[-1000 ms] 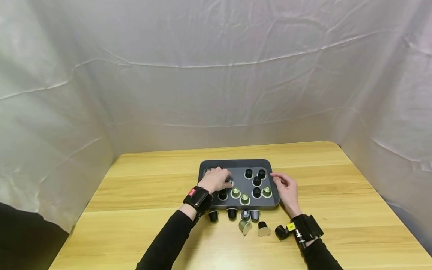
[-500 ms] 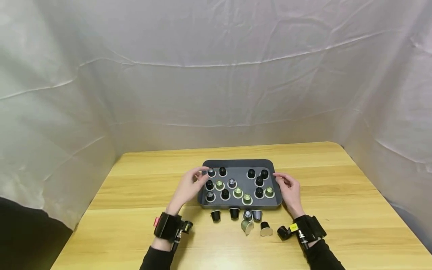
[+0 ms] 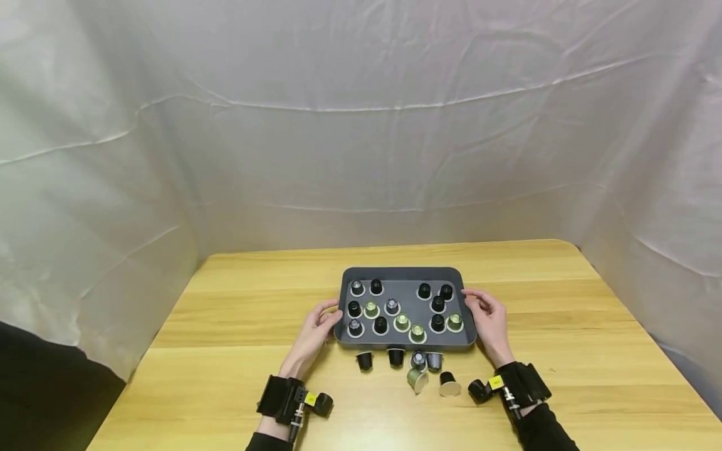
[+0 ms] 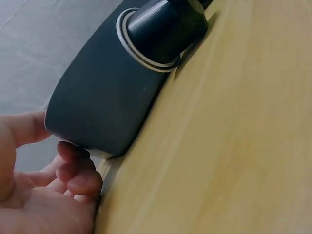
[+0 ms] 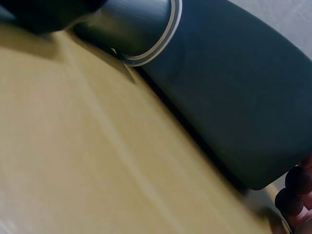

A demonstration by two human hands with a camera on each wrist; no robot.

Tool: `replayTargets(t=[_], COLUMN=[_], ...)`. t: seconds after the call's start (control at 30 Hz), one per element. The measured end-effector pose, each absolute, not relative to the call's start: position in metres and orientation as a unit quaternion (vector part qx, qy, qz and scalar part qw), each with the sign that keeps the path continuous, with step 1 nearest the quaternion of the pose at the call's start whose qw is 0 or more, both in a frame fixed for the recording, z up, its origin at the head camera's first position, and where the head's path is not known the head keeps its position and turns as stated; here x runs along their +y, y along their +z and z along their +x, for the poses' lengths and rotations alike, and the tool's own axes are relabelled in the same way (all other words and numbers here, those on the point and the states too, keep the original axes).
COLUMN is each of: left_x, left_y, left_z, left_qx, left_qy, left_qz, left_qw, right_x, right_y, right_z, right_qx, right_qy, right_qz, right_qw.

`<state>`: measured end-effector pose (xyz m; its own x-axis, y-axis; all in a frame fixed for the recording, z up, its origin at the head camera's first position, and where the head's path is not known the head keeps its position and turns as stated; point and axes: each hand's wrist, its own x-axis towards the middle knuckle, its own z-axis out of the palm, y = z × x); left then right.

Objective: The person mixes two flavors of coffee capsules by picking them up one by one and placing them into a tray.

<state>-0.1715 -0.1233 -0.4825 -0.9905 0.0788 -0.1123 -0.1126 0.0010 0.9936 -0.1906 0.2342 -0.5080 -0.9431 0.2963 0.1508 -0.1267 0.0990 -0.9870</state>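
Observation:
A dark grey tray lies on the table, holding several upright coffee capsules in black, silver and light green. At its left side my left hand grips the wall. The left wrist view shows the thumb on the rim and curled fingers low against the side. My right hand holds the opposite side; only a few curled fingertips show at the corner in the right wrist view. A black capsule and a silver capsule lie against the tray's front wall.
In front of the tray, more loose capsules lie on the wooden table: a green capsule and a black capsule on their sides, plus others by the wall. A pale sheet surrounds the table at the back and sides.
My left hand has withdrawn from a silver capsule inside the tray, moved left and taken hold of the tray's left side. The right hand has stayed at the right side.

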Motion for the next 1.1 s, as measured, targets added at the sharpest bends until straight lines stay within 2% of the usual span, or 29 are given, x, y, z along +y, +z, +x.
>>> replayTargets(t=[0.27,0.6,0.93,1.1], left_x=[-0.124,-0.121,-0.122,-0.123], left_y=[-0.483,-0.485,-0.490,-0.489], left_z=[-0.173,-0.172,-0.172,-0.173], left_qx=[0.697,0.687,0.687,0.688], left_qy=[0.714,0.723,0.724,0.722], left_qz=[-0.002,-0.017,-0.021,-0.021], left_qw=[0.073,0.068,0.066,0.065], right_x=[0.233,0.233,0.237,0.236], right_y=[-0.506,-0.503,-0.488,-0.470], right_z=[-0.190,-0.187,-0.176,-0.164], right_qx=[-0.695,-0.670,-0.731,-0.785], right_qy=[0.695,0.703,0.647,0.583], right_qz=[-0.052,-0.054,-0.022,0.052], right_qw=[0.176,0.234,0.215,0.201])
